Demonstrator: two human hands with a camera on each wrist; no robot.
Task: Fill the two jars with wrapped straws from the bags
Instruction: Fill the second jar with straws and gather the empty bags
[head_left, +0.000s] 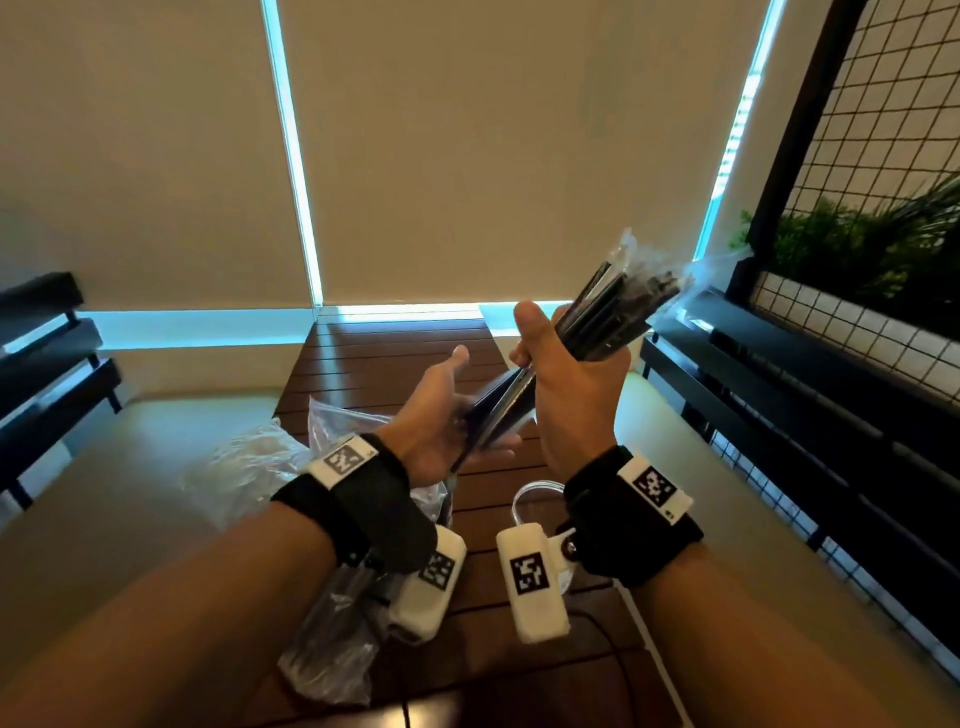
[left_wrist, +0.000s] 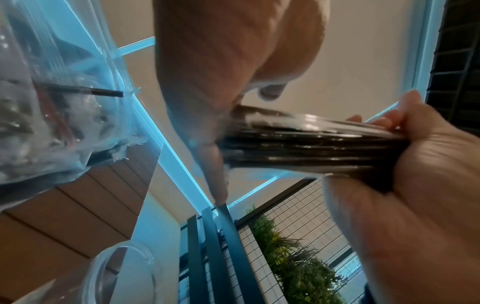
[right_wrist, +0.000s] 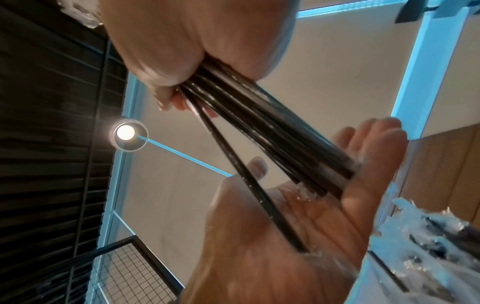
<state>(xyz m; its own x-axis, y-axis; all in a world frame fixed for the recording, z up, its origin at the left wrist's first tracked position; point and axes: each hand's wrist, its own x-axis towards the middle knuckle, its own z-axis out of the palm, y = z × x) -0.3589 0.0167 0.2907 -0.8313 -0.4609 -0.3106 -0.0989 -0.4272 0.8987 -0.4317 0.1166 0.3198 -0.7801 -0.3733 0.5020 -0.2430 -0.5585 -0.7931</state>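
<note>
Right hand (head_left: 571, 395) raised above the desk (head_left: 395, 364), fingers and thumb curled tight round a bundle of wrapped straws (head_left: 618, 306). Straws are thin, black and straight, each in a clear glossy sleeve; crinkled wrapper ends fan out at the top of the bundle, pointing up and to the right.

Left hand (head_left: 441, 415) sits just below and to the left, palm turned up, fingers straight and relaxed, grip not closed on anything. Lower ends of the straws rest against this flat palm.

Desk is dark brown wood, slatted, with narrow grooves between the planks. Crumpled clear plastic bags (head_left: 260, 457) lie on it beneath the left wrist; one more bag (head_left: 332, 639) with black straws inside lies near the left forearm.

Head view gives only a curved clear rim (head_left: 535, 491) between the wrists. Left wrist view shows more: a round clear jar (left_wrist: 124, 273) with an open mouth, standing on the desk below the hands. Whether anything is in it I cannot tell; the picture is blurred there. A second jar I cannot make out.

Right wrist view shows, from below, one straw (right_wrist: 249, 179) splayed away from the bundle and crossing the open palm, and a round ceiling lamp (right_wrist: 126, 132) lit above.

Off to the right, a black wire grid panel (head_left: 857, 156) with green foliage (head_left: 857, 244) behind it. Pale roller blinds (head_left: 493, 145) hang behind the desk.
</note>
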